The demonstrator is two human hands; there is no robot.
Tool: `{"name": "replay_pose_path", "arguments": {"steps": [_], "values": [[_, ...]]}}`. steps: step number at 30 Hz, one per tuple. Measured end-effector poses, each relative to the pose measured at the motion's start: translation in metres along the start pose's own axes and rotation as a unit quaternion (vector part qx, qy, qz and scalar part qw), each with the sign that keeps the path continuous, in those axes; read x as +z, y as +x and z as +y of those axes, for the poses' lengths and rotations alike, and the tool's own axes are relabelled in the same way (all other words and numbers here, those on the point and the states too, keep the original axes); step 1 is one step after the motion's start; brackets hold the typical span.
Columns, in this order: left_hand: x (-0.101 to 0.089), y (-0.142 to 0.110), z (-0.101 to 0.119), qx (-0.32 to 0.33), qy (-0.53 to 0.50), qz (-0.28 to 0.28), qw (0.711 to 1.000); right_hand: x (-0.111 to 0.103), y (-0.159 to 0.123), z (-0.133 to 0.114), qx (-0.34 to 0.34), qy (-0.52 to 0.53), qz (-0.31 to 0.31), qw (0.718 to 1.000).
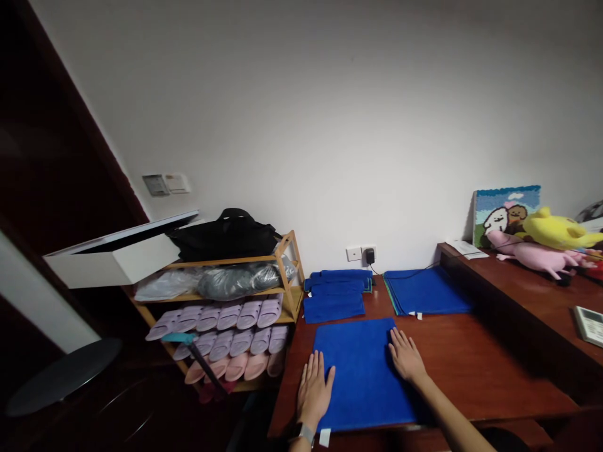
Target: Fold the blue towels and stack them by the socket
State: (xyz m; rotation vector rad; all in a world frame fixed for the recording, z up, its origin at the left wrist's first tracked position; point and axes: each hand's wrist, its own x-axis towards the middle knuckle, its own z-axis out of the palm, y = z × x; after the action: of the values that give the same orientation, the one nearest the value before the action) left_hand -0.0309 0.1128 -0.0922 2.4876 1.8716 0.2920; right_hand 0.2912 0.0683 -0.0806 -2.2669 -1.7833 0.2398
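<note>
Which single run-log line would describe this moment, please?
left hand: flat on left edge of blue cloth; right hand: flat on right edge; cloth: spread on table; behind: more blue cloths

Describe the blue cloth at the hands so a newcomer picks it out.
Start at the reddish-brown desk against the wall, then go to its near edge. The blue cloth lies flat there, between the left hand and right hand. Of the blue cloths, only this one is under the hands.

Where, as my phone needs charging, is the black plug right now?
In the head view, right of centre: the black plug is in the right-hand wall socket, just above the table, near the small folded blue cloths.
</note>
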Motion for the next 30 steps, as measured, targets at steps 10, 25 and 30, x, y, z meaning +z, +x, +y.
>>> {"name": "replay_pose_path", "arguments": {"steps": [10,25,30], "values": [[0.005,0.008,0.007,-0.011,0.033,0.023,0.999,0.013,0.008,0.007,-0.007,0.002,-0.024,1.0],[0.019,0.038,0.142,0.167,-0.096,-0.047,0.98,0.016,0.012,0.009,-0.012,-0.006,-0.022,1.0],[0.004,0.043,0.055,0.057,-0.041,-0.056,0.996,0.012,0.01,0.007,-0.006,0.012,-0.016,1.0]]}}
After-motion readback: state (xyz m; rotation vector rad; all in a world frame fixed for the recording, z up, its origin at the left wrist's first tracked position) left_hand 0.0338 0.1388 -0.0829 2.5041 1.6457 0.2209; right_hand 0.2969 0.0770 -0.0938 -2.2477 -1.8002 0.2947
